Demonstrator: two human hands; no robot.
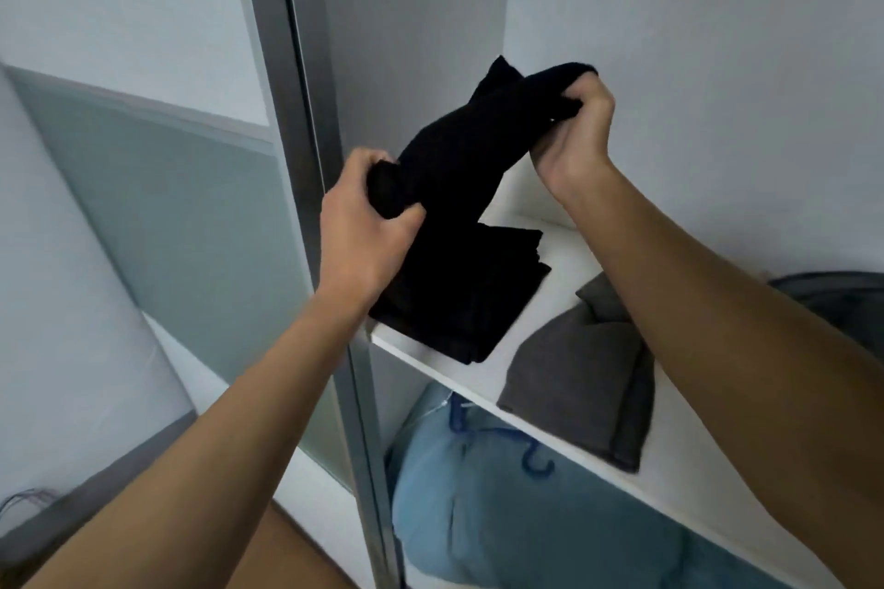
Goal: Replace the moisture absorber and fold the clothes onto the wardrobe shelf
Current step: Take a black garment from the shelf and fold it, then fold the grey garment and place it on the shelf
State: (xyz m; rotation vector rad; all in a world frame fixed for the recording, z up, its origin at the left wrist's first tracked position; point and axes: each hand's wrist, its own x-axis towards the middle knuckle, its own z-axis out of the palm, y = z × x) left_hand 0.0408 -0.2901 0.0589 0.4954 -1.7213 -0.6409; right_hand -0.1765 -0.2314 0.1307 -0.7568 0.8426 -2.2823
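Observation:
A black garment (459,225) lies partly folded at the left end of the white wardrobe shelf (564,426). Its upper part is lifted off the shelf and stretched between both hands. My left hand (363,225) grips a bunched corner low on the left. Higher up on the right, my right hand (574,134) grips the other end. A folded grey garment (583,378) lies on the shelf to the right of the black one, partly hidden under my right forearm. No moisture absorber is in view.
A metal sliding-door frame (306,120) with a frosted panel stands just left of the shelf. Under the shelf hang light blue clothes (502,507) on a blue hanger (531,459). Another dark grey item (842,297) sits at the right edge.

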